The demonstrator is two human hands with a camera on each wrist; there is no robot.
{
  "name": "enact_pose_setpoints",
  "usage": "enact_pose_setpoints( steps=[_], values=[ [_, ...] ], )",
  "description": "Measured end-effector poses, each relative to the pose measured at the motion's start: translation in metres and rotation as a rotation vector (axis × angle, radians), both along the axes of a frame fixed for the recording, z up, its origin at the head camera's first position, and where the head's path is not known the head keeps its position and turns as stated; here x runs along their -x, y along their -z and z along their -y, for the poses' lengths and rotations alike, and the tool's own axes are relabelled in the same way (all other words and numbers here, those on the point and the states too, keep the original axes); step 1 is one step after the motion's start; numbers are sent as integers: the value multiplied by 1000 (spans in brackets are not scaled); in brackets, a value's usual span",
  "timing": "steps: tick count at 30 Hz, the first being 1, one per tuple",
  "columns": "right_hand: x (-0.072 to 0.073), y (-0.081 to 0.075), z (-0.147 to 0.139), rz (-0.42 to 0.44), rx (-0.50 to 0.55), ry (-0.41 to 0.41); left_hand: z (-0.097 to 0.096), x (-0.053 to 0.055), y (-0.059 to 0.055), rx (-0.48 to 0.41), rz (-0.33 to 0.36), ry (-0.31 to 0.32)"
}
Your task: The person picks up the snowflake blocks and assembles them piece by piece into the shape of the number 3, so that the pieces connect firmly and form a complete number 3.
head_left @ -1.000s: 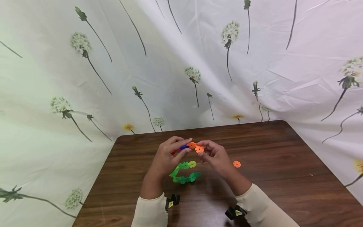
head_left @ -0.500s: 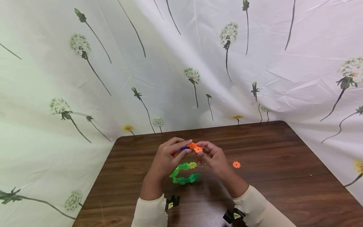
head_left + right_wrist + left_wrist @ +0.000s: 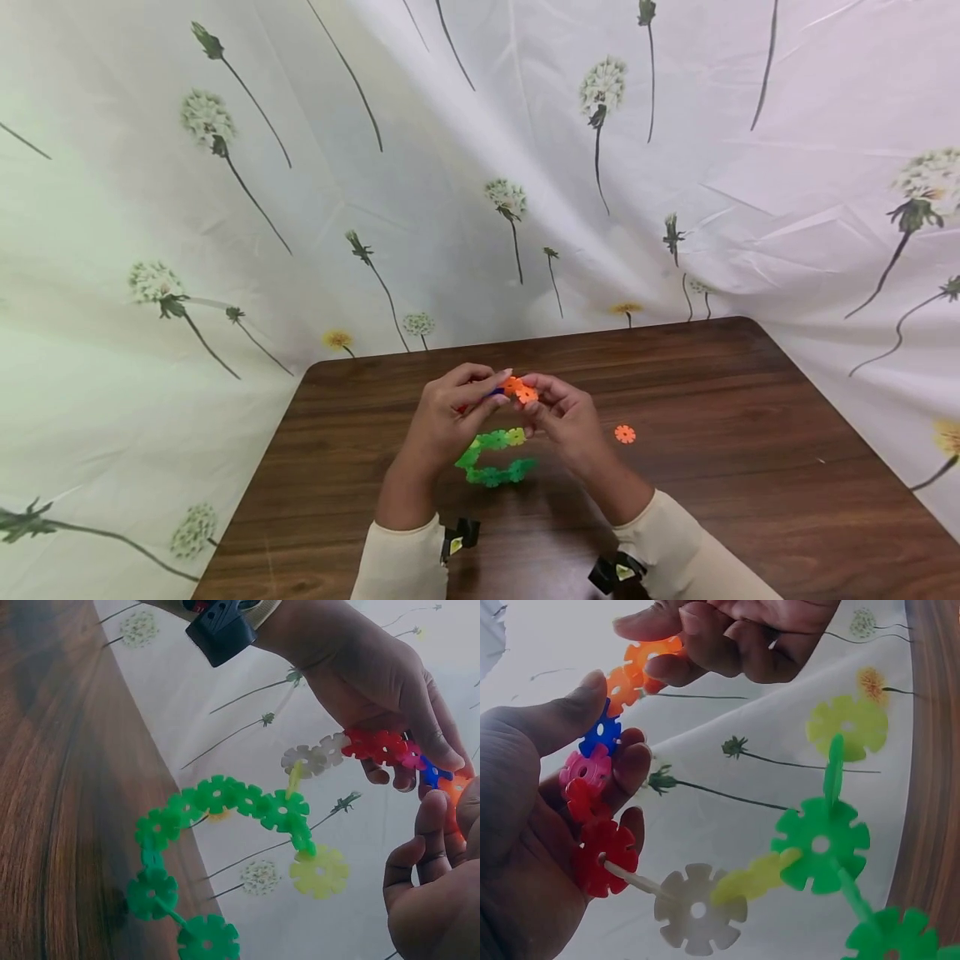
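My left hand (image 3: 447,417) grips a chain of interlocking snowflake discs, with fingers and thumb around its blue disc (image 3: 600,739), pink disc (image 3: 592,766) and red disc (image 3: 589,859). An orange disc (image 3: 621,696) at this end sticks out past the left thumb. My right hand (image 3: 566,421) pinches another orange disc (image 3: 664,651) between thumb and fingers, its edge overlapping the first orange one. From the left palm the chain runs on through a whitish disc (image 3: 679,900) to several green discs (image 3: 491,477), hanging in a curve below the hands. A yellow disc (image 3: 330,874) hangs off the green part.
One loose orange disc (image 3: 625,434) lies on the brown wooden table (image 3: 750,500), right of the right hand. Behind the table hangs a white cloth (image 3: 450,208) printed with dandelions. A black wrist camera (image 3: 618,572) sits at the right sleeve.
The right hand has moved slightly left, bringing its orange disc closer over the other orange disc. The left hand and the hanging chain have shifted slightly right.
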State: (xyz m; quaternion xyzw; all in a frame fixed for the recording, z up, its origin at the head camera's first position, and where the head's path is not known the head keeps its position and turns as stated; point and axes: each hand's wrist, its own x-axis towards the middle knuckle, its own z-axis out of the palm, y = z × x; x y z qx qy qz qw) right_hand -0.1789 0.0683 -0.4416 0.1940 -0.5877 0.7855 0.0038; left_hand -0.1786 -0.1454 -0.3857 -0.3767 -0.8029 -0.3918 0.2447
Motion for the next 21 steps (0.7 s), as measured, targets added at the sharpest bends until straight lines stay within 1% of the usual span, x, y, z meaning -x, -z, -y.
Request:
enact_pose_setpoints(
  steps=[5,10,16,21],
  values=[
    [1,1,1,-7,21,-9,-1,2,2,18,-29,15],
    [1,2,0,-52,43,-49,0,5,3,26,-57,37],
    [2,5,-3,-95,90,-100,0,6,3,18,-63,75],
    [1,5,-3,-108,123,-143,-1,7,5,16,-58,87]
  ],
)
